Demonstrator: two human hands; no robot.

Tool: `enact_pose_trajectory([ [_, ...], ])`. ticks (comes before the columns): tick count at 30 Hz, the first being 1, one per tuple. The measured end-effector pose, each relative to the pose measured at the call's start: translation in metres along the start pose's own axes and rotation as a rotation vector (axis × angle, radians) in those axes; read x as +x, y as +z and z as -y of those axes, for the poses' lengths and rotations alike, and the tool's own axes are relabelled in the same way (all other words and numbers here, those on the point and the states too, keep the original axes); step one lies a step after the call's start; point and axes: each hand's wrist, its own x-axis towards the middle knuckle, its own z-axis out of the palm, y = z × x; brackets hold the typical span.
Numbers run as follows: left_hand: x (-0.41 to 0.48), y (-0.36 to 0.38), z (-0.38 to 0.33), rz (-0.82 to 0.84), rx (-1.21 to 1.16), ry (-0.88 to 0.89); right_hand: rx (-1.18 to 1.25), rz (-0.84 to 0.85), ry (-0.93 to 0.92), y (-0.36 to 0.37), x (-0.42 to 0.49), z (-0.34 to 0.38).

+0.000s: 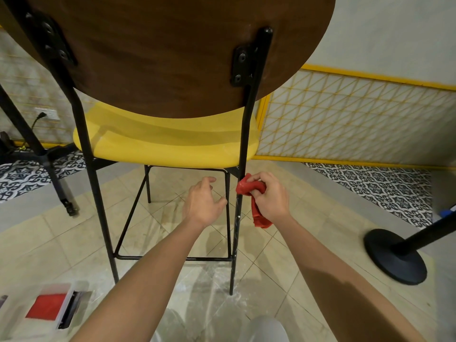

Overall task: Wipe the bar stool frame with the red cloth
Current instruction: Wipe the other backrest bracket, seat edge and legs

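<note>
Against back leg of bar stool frame point(244, 134), under yellow seat point(160, 146): red cloth point(248, 190), bunched in right hand point(270, 197), fingers curled round it. Left hand point(203, 201) loose, empty, just beside. Thin leg, cloth may slip off, miss white marks point(237, 217) below

**Two bare arms reaching forward**

The left forearm point(148, 275) and right forearm point(328, 262) stretch up from the bottom edge, both bare-skinned. The left hand point(203, 202) shows its back, fingers loosely curved and spread, gripping nothing. The right hand point(270, 196), just beside it at the same height, curls its fingers round a bunched cloth point(257, 217), whose end hangs below the fist.
</note>
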Motion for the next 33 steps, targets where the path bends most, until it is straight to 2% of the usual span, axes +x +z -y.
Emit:
enact_pose_trajectory([
  [3,0.001,0.000,-0.004,0.013,-0.032,-0.011,0.042,-0.079,0.003,-0.002,0.007,0.006],
  [6,0.003,0.000,-0.005,0.011,-0.055,-0.018,0.062,-0.080,0.016,0.004,0.005,0.008],
  [10,0.004,0.003,-0.002,0.026,-0.065,-0.029,0.084,-0.038,0.018,0.011,-0.001,-0.002],
  [14,0.004,0.008,0.001,0.039,-0.067,-0.039,-0.046,0.082,-0.048,0.005,-0.003,-0.010],
  [20,0.005,0.015,0.009,0.036,-0.087,-0.049,-0.111,-0.089,-0.209,0.005,-0.004,0.001],
  [25,0.003,0.018,0.018,0.032,-0.072,-0.066,-0.174,-0.074,-0.226,0.014,-0.009,-0.004],
  [27,0.002,0.018,0.020,0.033,-0.075,-0.083,-0.239,-0.081,-0.315,0.015,-0.011,-0.007],
  [33,0.002,0.019,0.017,0.042,-0.090,-0.076,-0.459,-0.077,-0.761,0.012,-0.015,0.000],
])
